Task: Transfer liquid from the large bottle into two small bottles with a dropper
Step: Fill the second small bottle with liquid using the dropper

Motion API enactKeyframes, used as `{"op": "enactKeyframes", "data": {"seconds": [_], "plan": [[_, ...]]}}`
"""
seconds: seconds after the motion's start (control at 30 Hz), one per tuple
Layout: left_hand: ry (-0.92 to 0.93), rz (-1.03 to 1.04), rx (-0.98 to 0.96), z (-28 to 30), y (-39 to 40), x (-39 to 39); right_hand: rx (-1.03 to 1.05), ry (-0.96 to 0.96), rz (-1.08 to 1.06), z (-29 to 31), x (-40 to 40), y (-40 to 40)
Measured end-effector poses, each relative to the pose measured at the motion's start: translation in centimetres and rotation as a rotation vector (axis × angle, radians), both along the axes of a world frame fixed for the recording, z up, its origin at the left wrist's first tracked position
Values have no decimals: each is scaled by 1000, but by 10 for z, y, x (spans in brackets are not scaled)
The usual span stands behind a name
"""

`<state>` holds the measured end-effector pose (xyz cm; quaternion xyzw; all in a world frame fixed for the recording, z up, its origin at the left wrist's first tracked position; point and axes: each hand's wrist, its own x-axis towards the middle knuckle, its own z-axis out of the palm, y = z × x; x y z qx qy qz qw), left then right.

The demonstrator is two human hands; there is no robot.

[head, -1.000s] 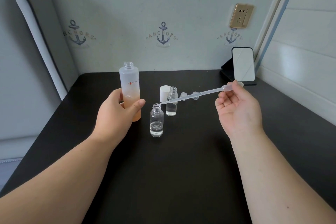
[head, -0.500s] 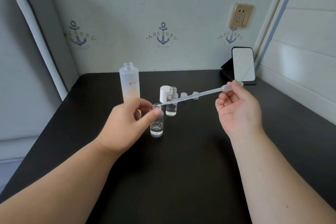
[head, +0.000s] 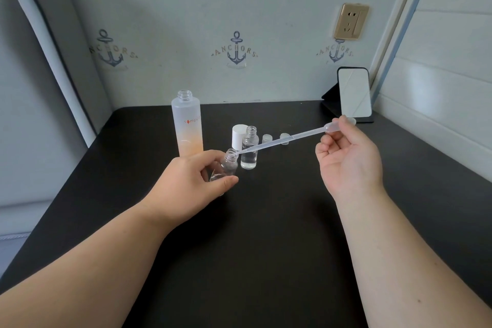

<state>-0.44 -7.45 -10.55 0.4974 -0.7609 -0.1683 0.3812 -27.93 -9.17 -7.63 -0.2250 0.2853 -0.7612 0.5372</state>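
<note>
My left hand (head: 186,181) grips a small clear bottle (head: 226,165) and holds it tilted to the right, its open neck up. My right hand (head: 346,162) pinches the bulb of a long clear dropper (head: 287,140), whose tip rests at the mouth of that tilted bottle. A second small clear bottle (head: 249,152), open and partly filled with clear liquid, stands upright just behind. The large frosted bottle (head: 188,125), orange at its base and open at the top, stands free to the left on the black table (head: 266,221).
A white cap (head: 238,136) stands behind the second small bottle, and two small clear caps (head: 267,138) (head: 284,138) lie to its right. A small mirror on a black stand (head: 354,93) sits at the back right corner by the wall.
My left hand let go of the large bottle, moved right, took the near small bottle and tilted it toward the dropper tip. My right hand with the dropper has stayed almost still.
</note>
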Motion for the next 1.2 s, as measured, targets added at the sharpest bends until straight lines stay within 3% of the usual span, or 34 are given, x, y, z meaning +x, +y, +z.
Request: {"op": "enactKeyframes", "data": {"seconds": [1.2], "plan": [[-15,-19,-14,-5,-4,3,-7,44,-19,1,1,2]]}}
